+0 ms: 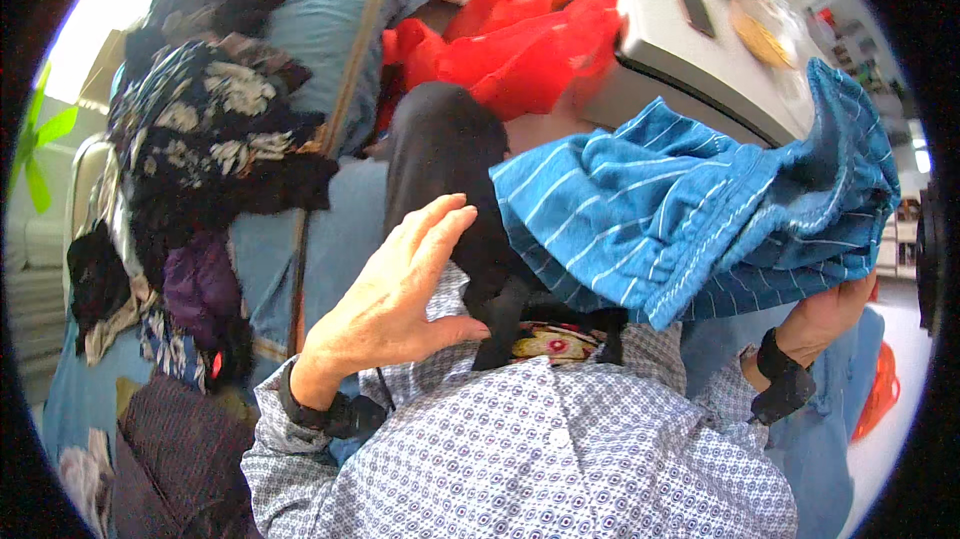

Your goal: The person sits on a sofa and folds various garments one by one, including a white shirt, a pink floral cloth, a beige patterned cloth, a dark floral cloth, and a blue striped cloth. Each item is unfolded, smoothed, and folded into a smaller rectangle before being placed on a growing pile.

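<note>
My right hand (829, 318) grips a blue garment with white stripes (637, 201), partly hidden behind the cloth. The garment hangs loosely over my lap, its stitched, gathered band facing me. With fingers apart and nothing in it, my left hand (397, 306) hovers over my lap, left of the striped cloth. Beneath the hands are dark cloth on my leg (442, 149) and a piece of floral fabric (559, 342). Both wrists wear black bands.
A heap of dark clothes (202, 119) lies on the blue-covered bed or sofa (337, 201) to my left. Red bags (517, 44) are ahead, beside a white table or cabinet (675, 74) holding a phone (695, 8). A dark ribbed garment (180, 456) lies at lower left.
</note>
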Demonstrator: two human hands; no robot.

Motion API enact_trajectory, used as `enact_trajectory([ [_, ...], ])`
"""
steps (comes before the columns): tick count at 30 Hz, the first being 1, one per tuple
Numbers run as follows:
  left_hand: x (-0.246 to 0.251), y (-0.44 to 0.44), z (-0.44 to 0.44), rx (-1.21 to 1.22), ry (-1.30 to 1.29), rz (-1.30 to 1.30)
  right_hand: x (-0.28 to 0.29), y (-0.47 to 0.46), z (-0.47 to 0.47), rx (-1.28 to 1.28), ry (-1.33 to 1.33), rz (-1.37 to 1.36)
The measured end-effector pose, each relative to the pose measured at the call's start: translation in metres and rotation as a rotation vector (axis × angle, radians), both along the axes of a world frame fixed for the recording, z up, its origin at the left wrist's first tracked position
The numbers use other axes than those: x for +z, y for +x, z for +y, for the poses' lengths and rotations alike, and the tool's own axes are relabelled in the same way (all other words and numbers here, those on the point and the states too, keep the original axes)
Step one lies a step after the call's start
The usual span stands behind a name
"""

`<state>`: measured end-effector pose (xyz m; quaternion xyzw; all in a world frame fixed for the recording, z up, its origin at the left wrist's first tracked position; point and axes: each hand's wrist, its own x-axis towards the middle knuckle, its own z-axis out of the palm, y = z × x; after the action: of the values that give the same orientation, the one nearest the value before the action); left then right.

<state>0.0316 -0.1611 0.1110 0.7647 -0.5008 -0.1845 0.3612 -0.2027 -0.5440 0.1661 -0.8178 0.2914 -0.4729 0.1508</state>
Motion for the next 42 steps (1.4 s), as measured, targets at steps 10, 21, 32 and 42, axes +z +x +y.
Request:
enact_trajectory([
  [10,-0.052,0.026,-0.117,-0.054,-0.158,-0.214,0.005,-0.056,0.003,-0.388,-0.406,-0.007],
  [21,-0.086,-0.005,-0.195,-0.324,-0.096,0.874,-0.01,-0.1,-0.009,-0.39,-0.476,0.064],
  [32,0.008,0.088,-0.145,0.245,-0.517,0.577,0.022,-0.036,-0.034,-0.167,-0.036,-0.419],
  [42,0.2,0.2,-0.051,0.528,-0.986,-0.428,0.125,0.045,-0.116,-0.158,-1.009,0.055],
])
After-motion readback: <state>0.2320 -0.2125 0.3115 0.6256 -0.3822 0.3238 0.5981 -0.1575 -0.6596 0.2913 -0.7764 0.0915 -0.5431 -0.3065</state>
